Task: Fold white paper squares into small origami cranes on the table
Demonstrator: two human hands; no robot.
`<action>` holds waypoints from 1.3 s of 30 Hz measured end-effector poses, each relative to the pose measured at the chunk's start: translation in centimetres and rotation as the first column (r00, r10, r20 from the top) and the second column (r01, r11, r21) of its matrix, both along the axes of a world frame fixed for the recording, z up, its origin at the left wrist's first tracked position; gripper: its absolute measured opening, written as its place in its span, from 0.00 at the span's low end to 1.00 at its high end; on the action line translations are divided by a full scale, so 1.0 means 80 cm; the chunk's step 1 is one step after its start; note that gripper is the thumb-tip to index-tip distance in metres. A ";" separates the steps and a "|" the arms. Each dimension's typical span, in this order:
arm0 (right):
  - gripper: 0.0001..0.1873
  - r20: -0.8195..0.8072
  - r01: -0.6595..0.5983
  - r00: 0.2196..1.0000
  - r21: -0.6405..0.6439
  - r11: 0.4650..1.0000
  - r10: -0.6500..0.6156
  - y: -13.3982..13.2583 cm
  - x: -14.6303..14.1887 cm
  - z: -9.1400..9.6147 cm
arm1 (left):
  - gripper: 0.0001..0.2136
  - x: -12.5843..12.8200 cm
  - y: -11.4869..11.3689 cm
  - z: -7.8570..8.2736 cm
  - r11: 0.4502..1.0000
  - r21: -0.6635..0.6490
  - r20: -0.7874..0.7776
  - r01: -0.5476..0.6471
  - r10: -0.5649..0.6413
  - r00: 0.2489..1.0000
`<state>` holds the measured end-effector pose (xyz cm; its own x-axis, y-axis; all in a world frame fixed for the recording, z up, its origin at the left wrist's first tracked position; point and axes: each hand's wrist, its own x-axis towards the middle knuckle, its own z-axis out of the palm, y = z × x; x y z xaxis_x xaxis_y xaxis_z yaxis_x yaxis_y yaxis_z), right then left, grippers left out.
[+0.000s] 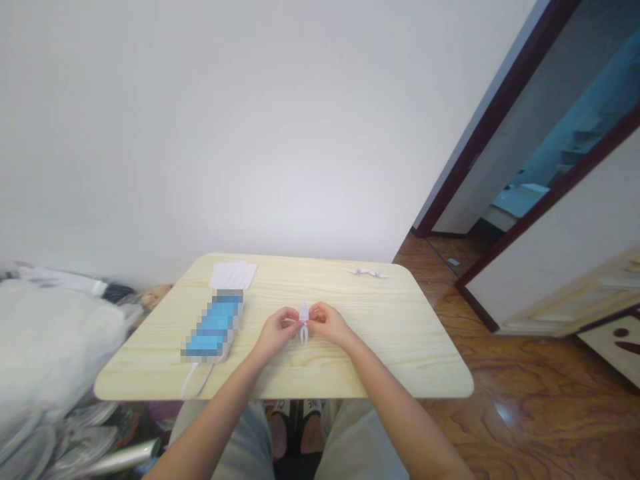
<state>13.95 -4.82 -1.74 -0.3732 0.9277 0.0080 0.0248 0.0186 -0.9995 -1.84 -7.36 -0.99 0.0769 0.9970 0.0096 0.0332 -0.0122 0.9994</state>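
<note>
A tiny folded paper figure (303,321) is dead center, held just above the pine-look tabletop (385,363). It's whitish with a faint pink tint, with a pointed tip up top and a couple of skinny legs hanging down. It looks super light and pretty soft, so I'd guess a hard squeeze would crease it, and those thin legs seem like the most fragile bit. The thicker folded middle looks like the best place to hold it.

Both hands are pinching it, with the left hand (276,332) coming in from 9 o'clock and the right hand (327,322) from 3 o'clock. Their fingertips (309,321) close on it from either side and cover most of the middle, so I can't really tell which fingers touch where.

On the table, a second folded paper piece (369,272) lies at about 2 o'clock and a small stack of white paper sheets (233,275) at 10. At 9 there's a blue packet (215,327) with a white strap (196,380), but it's pixelated, so no clue what it actually is. Further out, rumpled pale bedding (50,347) sits at 9 and a glossy wood floor (525,380) at 3.
</note>
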 end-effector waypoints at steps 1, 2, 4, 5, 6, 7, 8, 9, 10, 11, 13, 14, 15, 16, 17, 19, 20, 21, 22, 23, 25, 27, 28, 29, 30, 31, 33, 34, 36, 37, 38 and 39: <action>0.13 -0.024 -0.002 1.000 0.024 1.000 0.002 0.000 -0.001 0.001 | 0.11 0.000 0.000 0.002 1.000 -0.003 0.011 -0.005 0.005 1.000; 0.13 -0.046 0.002 0.999 0.045 0.999 0.000 0.000 -0.002 0.002 | 0.11 0.001 0.001 0.004 1.000 -0.005 0.021 -0.008 0.008 1.000; 0.13 -0.078 0.019 0.997 0.067 0.998 -0.013 0.001 -0.004 0.003 | 0.11 0.000 0.002 0.006 1.000 -0.003 0.039 -0.014 0.014 0.999; 0.13 -0.087 0.024 0.996 0.065 0.998 -0.018 0.001 -0.005 0.004 | 0.11 0.000 0.002 0.007 1.000 0.002 0.045 -0.012 0.012 0.999; 0.14 -0.095 0.025 0.995 0.054 0.998 -0.020 0.001 -0.005 0.005 | 0.11 -0.001 0.002 0.008 1.000 0.008 0.051 -0.006 0.005 0.999; 0.14 -0.104 0.018 0.995 0.037 0.999 -0.014 0.002 -0.005 0.006 | 0.11 -0.002 0.002 0.008 1.000 0.012 0.056 0.000 -0.001 0.998; 0.15 -0.112 0.005 0.994 0.015 1.000 -0.003 0.002 -0.005 0.006 | 0.11 -0.003 0.002 0.009 1.000 0.014 0.059 0.004 -0.005 0.998; 0.15 -0.119 -0.015 0.993 -0.008 1.000 0.013 0.003 -0.005 0.007 | 0.11 -0.004 0.002 0.010 1.000 0.012 0.060 0.008 -0.009 0.998; 0.15 -0.126 -0.034 0.992 -0.029 0.999 0.030 0.003 -0.005 0.008 | 0.11 -0.005 0.001 0.011 1.000 0.008 0.058 0.011 -0.011 0.998; 0.15 -0.131 -0.050 0.990 -0.044 0.998 0.044 0.004 -0.004 0.008 | 0.10 -0.006 0.001 0.013 1.000 0.002 0.055 0.012 -0.012 0.998; 0.14 -0.135 -0.066 0.989 -0.054 0.996 0.059 0.005 -0.003 0.007 | 0.09 -0.008 -0.001 0.017 1.000 -0.011 0.043 0.010 -0.010 0.999; 0.13 -0.139 -0.068 0.988 -0.053 0.996 0.060 0.006 -0.002 0.006 | 0.08 -0.008 -0.002 0.019 1.000 -0.016 0.036 0.013 -0.012 0.999; 0.13 -0.146 -0.072 0.987 -0.052 0.996 0.064 0.007 -0.001 0.005 | 0.08 -0.009 -0.002 0.021 1.000 -0.019 0.030 0.018 -0.017 0.999; 0.12 -0.152 -0.080 0.986 -0.050 0.996 0.071 0.007 -0.001 0.004 | 0.08 -0.009 -0.003 0.023 0.999 -0.022 0.021 0.025 -0.025 0.999; 0.12 -0.157 -0.090 0.984 -0.048 0.995 0.082 0.007 0.000 0.004 | 0.08 -0.009 -0.003 0.025 0.999 -0.024 0.012 0.034 -0.034 0.999; 0.12 -0.166 -0.108 0.981 -0.035 0.994 0.100 0.007 0.001 0.003 | 0.08 -0.010 -0.003 0.027 0.999 -0.027 -0.007 0.046 -0.046 0.999; 0.12 -0.169 -0.113 0.980 -0.028 0.993 0.107 0.007 0.001 0.003 | 0.07 -0.010 -0.002 0.028 0.999 -0.027 -0.012 0.047 -0.047 0.999; 0.12 -0.173 -0.115 0.979 -0.023 0.993 0.109 0.006 0.001 0.004 | 0.07 -0.009 -0.002 0.028 0.999 -0.024 -0.013 0.047 -0.047 0.999; 0.12 -0.177 -0.113 0.978 -0.020 0.993 0.108 0.005 0.001 0.005 | 0.06 -0.009 -0.001 0.029 0.999 -0.020 -0.013 0.048 -0.048 0.999; 0.12 -0.181 -0.109 0.978 -0.019 0.994 0.104 0.004 0.001 0.006 | 0.05 -0.009 -0.001 0.030 0.999 -0.014 -0.012 0.050 -0.050 0.999; 0.12 -0.181 -0.102 0.979 -0.016 0.995 0.098 0.003 0.000 0.008 | 0.04 -0.010 0.000 0.032 0.998 0.001 -0.016 0.055 -0.055 0.998; 0.11 -0.167 -0.099 0.981 0.010 0.995 0.100 0.002 0.000 0.008 | 0.05 -0.011 0.000 0.033 0.998 0.009 -0.023 0.059 -0.059 0.998; 0.10 -0.154 -0.099 0.983 0.036 0.994 0.103 0.002 0.000 0.008 | 0.05 -0.011 0.000 0.033 0.998 0.011 -0.027 0.064 -0.063 0.998; 0.09 -0.137 -0.096 0.985 0.070 0.993 0.105 0.003 0.001 0.008 | 0.06 -0.012 0.000 0.033 0.998 0.015 -0.031 0.068 -0.068 0.997; 0.07 -0.118 -0.091 0.988 0.112 0.989 0.104 0.003 0.001 0.007 | 0.06 -0.013 0.000 0.032 0.997 0.019 -0.034 0.072 -0.071 0.997; 0.06 -0.095 -0.083 0.991 0.159 0.984 0.099 0.003 0.002 0.007 | 0.07 -0.013 0.001 0.030 0.997 0.022 -0.035 0.072 -0.071 0.997; 0.04 -0.052 -0.068 0.995 0.235 0.970 0.083 0.004 0.003 0.007 | 0.08 -0.013 0.002 0.027 0.998 0.027 -0.031 0.064 -0.064 0.997; 0.03 -0.045 -0.060 0.996 0.249 0.967 0.073 0.003 0.003 0.008 | 0.09 -0.013 0.002 0.026 0.998 0.027 -0.024 0.061 -0.060 0.998; 0.05 -0.084 -0.047 0.994 0.209 0.977 0.066 0.002 0.002 0.010 | 0.09 -0.013 0.003 0.024 0.998 0.025 -0.002 0.060 -0.060 0.998; 0.08 -0.127 -0.047 0.990 0.164 0.985 0.069 0.001 0.001 0.012 | 0.10 -0.013 0.004 0.025 0.998 0.027 0.014 0.059 -0.059 0.998; 0.11 -0.173 -0.056 0.982 0.113 0.992 0.075 0.001 0.000 0.014 | 0.10 -0.012 0.004 0.025 0.998 0.032 0.031 0.056 -0.057 0.998; 0.15 -0.210 -0.070 0.974 0.066 0.995 0.082 0.000 0.000 0.016 | 0.11 -0.012 0.004 0.027 0.998 0.042 0.047 0.048 -0.050 0.998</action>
<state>13.92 -4.84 -0.48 -0.4269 0.8922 0.1474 -0.1912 0.0702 -0.9790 -2.83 -7.05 1.15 0.1242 0.9907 0.0551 -0.0160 -0.0536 0.9984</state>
